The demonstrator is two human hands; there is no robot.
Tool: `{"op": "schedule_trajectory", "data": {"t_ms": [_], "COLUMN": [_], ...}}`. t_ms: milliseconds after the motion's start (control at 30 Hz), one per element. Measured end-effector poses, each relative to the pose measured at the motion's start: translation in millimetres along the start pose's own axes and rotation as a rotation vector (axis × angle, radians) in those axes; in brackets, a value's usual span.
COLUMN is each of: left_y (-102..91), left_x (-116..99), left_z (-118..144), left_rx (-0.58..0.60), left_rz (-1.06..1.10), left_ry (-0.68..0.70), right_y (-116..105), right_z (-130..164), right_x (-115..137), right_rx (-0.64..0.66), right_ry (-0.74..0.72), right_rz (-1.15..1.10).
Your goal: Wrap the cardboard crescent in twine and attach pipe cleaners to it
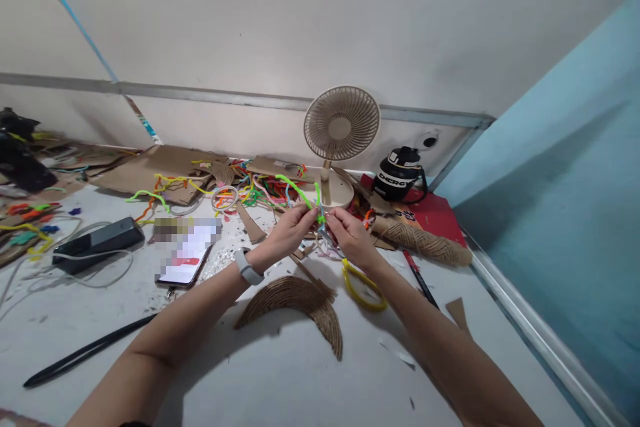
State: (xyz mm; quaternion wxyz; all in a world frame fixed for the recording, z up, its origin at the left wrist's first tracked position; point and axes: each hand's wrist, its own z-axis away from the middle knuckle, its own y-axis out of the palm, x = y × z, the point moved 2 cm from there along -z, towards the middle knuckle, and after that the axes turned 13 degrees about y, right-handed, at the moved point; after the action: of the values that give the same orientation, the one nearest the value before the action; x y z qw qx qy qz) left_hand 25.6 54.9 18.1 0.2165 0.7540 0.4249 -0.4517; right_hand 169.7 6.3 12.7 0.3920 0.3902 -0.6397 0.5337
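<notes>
Left hand: raised above the counter, fingers pinched together on a green pipe cleaner; a white wristband sits on the wrist.
Right hand: just beside the left, fingers clamped on the same green pipe cleaner where it meets a small bundle of thin strands.
Green pipe cleaner: at mid-scene, arching up and to the left from the fingertips, in front of the fan.
Near the hands: a curved cardboard piece below them, a yellow loop under the right wrist.
Left side: a phone, a black power bank.
Far right: a black bottle, a twine roll.
</notes>
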Motion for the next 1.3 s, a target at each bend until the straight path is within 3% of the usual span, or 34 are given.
{"op": "schedule_trajectory", "data": {"t_ms": [233,367,467,633,900,1133,1200,1300], "left_y": [-10.8,-13.2,-12.3,-7.9,-1.5,-2.2,-2.5,-1.7], "left_x": [-5.7,-7.7,-4.2,-1.2,-11.5,-3.7,-2.3,-2.4], "left_z": [-1.2,-0.1,-1.3,-2.9,-2.1,-2.3,-2.0,-1.9], "left_rx": [0.287,0.305,0.148,-0.071,0.032,0.184,0.163,0.024], "left_rz": [0.090,0.237,0.308,0.219,0.065,0.107,0.130,0.177], "left_ry": [-0.081,-0.182,-0.226,-0.105,0.016,-0.095,-0.129,-0.143], "right_y": [-8.3,-8.6,-7.2,-1.4,1.9,-1.7,-1.5,-0.7], "right_z": [3.0,5.3,4.8,1.2,-3.6,0.4,0.5,-0.9], "right_x": [9.9,11.9,11.5,5.3,-2.8,0.8,1.6,0.2], "right_rx": [0.328,0.421,0.349,0.237,0.118,0.126,0.125,0.056], "right_ry": [0.013,0.122,0.152,0.134,0.079,0.024,0.017,0.024], "right_rz": [0.012,-0.103,-0.224,-0.336,-0.329,-0.261,-0.248,-0.269]}}
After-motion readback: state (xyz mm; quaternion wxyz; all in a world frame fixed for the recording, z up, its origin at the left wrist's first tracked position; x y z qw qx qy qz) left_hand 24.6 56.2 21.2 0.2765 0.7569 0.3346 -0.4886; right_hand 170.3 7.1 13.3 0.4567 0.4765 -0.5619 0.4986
